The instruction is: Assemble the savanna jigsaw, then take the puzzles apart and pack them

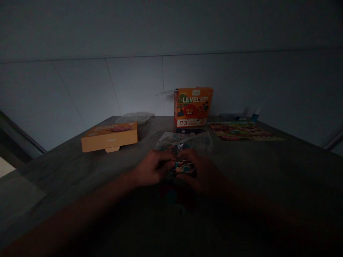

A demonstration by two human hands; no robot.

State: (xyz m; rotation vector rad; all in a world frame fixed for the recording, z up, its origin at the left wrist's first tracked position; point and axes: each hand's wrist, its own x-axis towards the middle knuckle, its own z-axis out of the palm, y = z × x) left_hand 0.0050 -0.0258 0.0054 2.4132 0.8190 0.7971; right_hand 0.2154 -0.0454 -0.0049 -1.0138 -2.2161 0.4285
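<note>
Low over the table's middle, my right hand (202,173) is closed around a small bunch of colourful printed puzzle pieces (184,167). My left hand (155,167) meets it from the other side, thumb and fingers pinched at the left edge of the same pieces. Just beyond the fingers lies a clear plastic bag (199,140) with more colourful bits inside, partly covered by my hands. Dim reddish and teal shapes (171,195) show on the dark table below my hands, too dark to make out.
An orange "LEVEL UP!" box (193,107) stands upright at the back. Left of my hands lies a flat orange box (109,137) with its flap out, a crumpled plastic bag (136,117) behind it. A colourful printed sheet (243,131) lies right; a small blue item (255,117) sits behind it.
</note>
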